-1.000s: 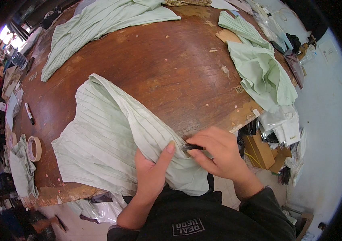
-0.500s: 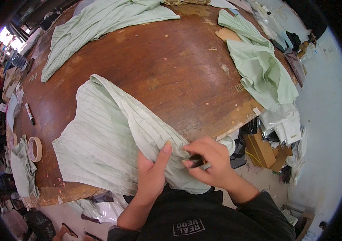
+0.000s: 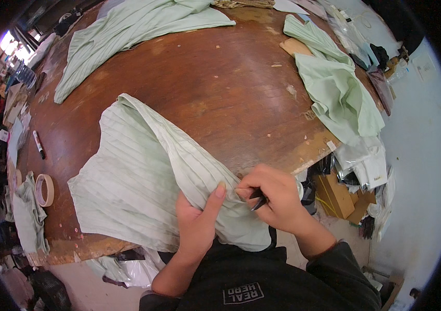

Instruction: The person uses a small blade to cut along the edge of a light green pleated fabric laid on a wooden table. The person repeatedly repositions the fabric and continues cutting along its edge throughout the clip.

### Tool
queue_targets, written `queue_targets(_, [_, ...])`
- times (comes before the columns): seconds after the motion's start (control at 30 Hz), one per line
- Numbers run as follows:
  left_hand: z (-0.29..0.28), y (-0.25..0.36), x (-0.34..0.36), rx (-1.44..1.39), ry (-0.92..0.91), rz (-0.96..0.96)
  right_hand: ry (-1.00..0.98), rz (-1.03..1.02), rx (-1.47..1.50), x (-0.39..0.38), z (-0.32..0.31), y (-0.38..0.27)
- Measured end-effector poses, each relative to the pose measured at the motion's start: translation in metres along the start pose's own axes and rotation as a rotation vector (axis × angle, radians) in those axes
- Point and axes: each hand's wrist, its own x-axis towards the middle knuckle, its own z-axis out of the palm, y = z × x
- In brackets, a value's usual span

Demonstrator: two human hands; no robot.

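Observation:
A pale green pleated garment (image 3: 127, 171) lies over the near edge of the table, its right part lifted in my hands. My left hand (image 3: 198, 217) is closed on the cloth, thumb on top and fingers underneath. Just right of it, my right hand (image 3: 272, 199) is closed around small dark thread snips (image 3: 258, 198), their points sticking out below the fingers. The thumb and forefinger of that hand pinch together at the garment's edge; whether a thread is between them is too small to tell.
The brown wooden table (image 3: 220, 93) carries more pale green garments, one at the far left (image 3: 137, 36) and one at the right (image 3: 342, 93). At left are a tape roll (image 3: 45, 190), a marker (image 3: 38, 145) and a folded cloth (image 3: 30, 217). A cardboard box (image 3: 336, 194) stands below the right edge.
My right hand has turned and its fingers have drawn together, with the snips' points swinging downward. My left hand has shifted slightly right along the cloth.

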Motion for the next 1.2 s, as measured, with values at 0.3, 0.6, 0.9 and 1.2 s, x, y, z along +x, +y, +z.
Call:
queue_targets(0.3, [0.000,0.000,0.003,0.009,-0.020,-0.002,-0.025,0.153,0.073,0.004,-0.009,-0.008])
queue_targets(0.6, [0.001,0.000,0.002,0.118,-0.030,0.063,-0.021,0.026,0.038,0.002,-0.001,-0.003])
queue_targets(0.9, [0.002,0.001,0.003,0.070,-0.009,0.037,-0.040,0.290,0.126,-0.001,-0.016,-0.007])
queue_targets(1.2, [0.003,0.003,0.003,0.058,-0.005,0.029,-0.096,0.061,-0.075,0.001,-0.032,0.001])
